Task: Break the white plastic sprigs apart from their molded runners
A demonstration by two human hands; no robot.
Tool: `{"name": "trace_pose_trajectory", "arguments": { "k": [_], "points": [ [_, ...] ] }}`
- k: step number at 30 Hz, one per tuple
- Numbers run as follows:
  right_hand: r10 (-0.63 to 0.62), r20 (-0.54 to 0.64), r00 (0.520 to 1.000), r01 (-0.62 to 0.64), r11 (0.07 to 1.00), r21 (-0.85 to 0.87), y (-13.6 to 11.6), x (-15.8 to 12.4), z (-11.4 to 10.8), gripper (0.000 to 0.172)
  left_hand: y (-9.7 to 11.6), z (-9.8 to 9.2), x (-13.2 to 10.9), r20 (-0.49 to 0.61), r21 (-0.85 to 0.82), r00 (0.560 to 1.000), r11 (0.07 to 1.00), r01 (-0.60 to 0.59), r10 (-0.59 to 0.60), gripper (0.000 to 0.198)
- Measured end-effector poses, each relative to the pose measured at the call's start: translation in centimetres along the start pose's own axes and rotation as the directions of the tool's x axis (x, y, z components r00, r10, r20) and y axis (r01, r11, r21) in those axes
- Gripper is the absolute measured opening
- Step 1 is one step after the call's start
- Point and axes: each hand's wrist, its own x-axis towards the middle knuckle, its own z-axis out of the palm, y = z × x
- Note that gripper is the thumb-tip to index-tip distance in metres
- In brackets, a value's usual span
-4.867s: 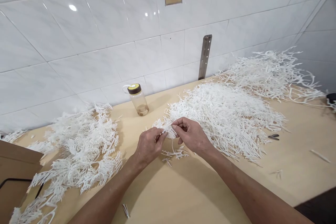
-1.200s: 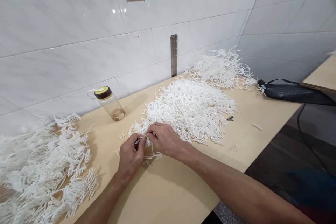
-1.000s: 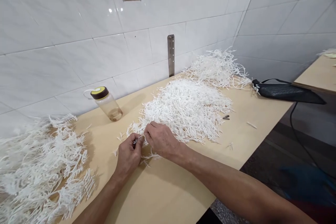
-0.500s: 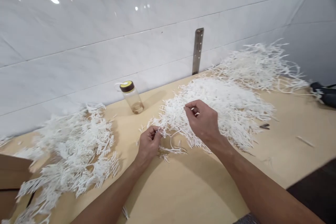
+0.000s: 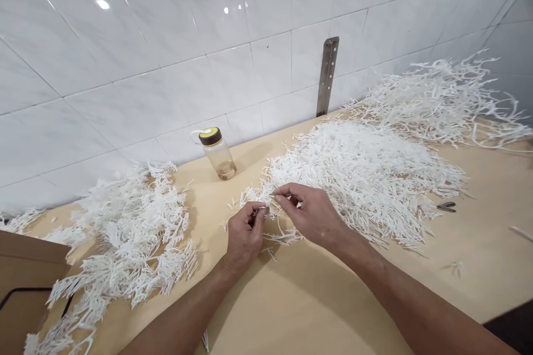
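My left hand [image 5: 245, 236] is closed in a pinch on a thin white branched plastic piece [image 5: 270, 209], mostly hidden by the fingers. Just to its right, my right hand [image 5: 314, 213] also pinches, thumb against forefinger, its tips close to that piece. Whatever the right fingers hold is too small to make out. Behind the hands spreads a large heap of short white plastic sticks [image 5: 353, 161]. A few loose white twigs [image 5: 285, 237] lie below the fingertips on the tan table [image 5: 300, 299].
On the left lies a pile of branched white pieces [image 5: 133, 233] beside a cardboard box [image 5: 29, 272]. A clear bottle [image 5: 219, 160] with a yellow-and-dark lid stands near the tiled wall. A metal strip [image 5: 327, 77] leans there. Another white tangle [image 5: 441, 100] lies back right, near a small dark object [image 5: 447, 207].
My right hand has come down and left from over the heap to beside my left hand. The left hand keeps its pinch. The view has shifted slightly.
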Motion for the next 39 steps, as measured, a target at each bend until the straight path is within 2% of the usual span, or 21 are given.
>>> {"name": "trace_pose_trajectory", "arguments": {
  "k": [3, 5, 15, 18, 23, 25, 27, 31, 34, 39],
  "points": [
    [0.119, 0.143, 0.983, -0.12, 0.993, -0.005, -0.4, -0.3, 0.8, 0.019, 0.2, -0.1, 0.0, -0.002, 0.042, 0.999, 0.999, -0.033, 0.034, 0.017],
    [0.164, 0.192, 0.968, -0.164, 0.986, -0.014, -0.4, -0.3, 1.1, 0.02, 0.4, -0.1, 0.0, 0.002, 0.065, 0.999, 0.996, -0.054, 0.054, 0.016],
    [0.242, 0.198, 0.95, -0.245, 0.969, -0.011, -0.2, -0.1, 1.1, 0.013, 0.3, -0.2, 0.0, 0.039, 0.186, 0.99, 0.972, -0.14, 0.136, 0.017],
    [0.207, 0.175, 0.963, -0.19, 0.976, -0.107, -0.2, -0.4, 1.5, 0.012, 0.3, -0.2, 0.2, 0.055, 0.237, 0.987, 0.959, -0.158, 0.149, 0.017],
    [0.016, 0.15, 0.989, 0.037, 0.938, -0.345, 0.7, -0.8, 2.6, 0.015, 0.7, -0.3, 0.2, 0.112, 0.287, 0.985, 0.945, -0.156, 0.129, 0.016],
    [0.01, 0.114, 0.993, 0.039, 0.907, -0.42, 1.3, -0.6, 2.6, 0.016, 0.9, -0.3, 0.1, 0.118, 0.273, 0.987, 0.952, -0.14, 0.111, 0.016],
    [0.04, 0.023, 0.999, -0.026, 0.901, -0.433, 1.7, -0.2, 2.1, 0.013, 1.0, -0.1, 0.0, 0.131, 0.226, 0.987, 0.966, -0.125, 0.097, 0.015],
    [0.103, -0.154, 0.983, -0.141, 0.954, -0.264, 1.6, 0.6, 0.5, 0.006, 0.6, 0.1, 0.0, 0.118, 0.09, 0.992, 0.995, -0.046, 0.036, 0.018],
    [0.071, -0.222, 0.973, -0.111, 0.979, -0.172, 1.2, 0.9, -0.2, 0.005, 0.2, 0.2, 0.3, 0.041, 0.063, 0.999, 0.998, 0.003, -0.006, 0.019],
    [0.018, -0.301, 0.954, -0.068, 0.985, -0.157, 1.9, 1.4, -1.0, 0.009, 0.0, 0.0, 0.8, 0.024, -0.022, 0.998, 0.999, 0.05, -0.05, 0.022]
  ]
}}
